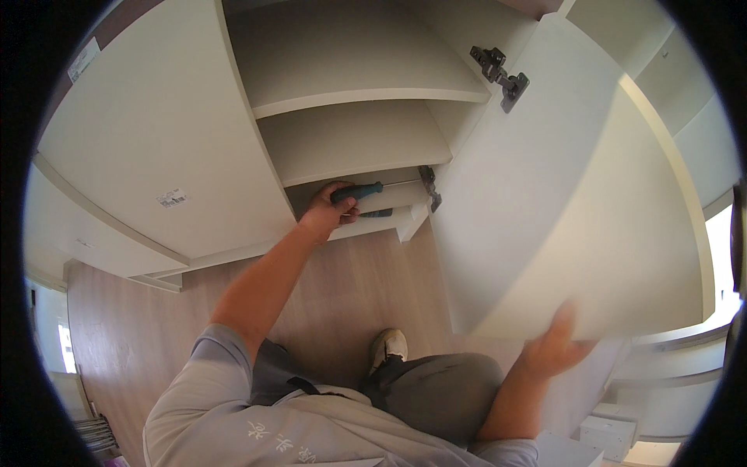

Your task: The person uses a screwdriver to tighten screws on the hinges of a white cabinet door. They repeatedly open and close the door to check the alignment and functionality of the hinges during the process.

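Observation:
My left hand (325, 212) reaches into the low part of a white cabinet, closed round the teal handle of a screwdriver (364, 191). Its thin shaft points right, with the tip at the lower dark hinge (429, 187) between the cabinet side and the open door. My right hand (552, 350), slightly blurred, grips the near edge of the white cabinet door (560, 202). The thumb lies on the door's face and the other fingers are partly hidden. Just below my left hand, a second dark tool handle (377, 213) rests on the cabinet bottom.
Another dark hinge (499, 76) joins the door higher up. White shelves (373, 101) cross the cabinet. A closed door panel (163, 148) with a small label stands at left. Wood-look floor (334, 272) lies below, with my shoe (388, 347) on it. White panels (615, 436) lie at lower right.

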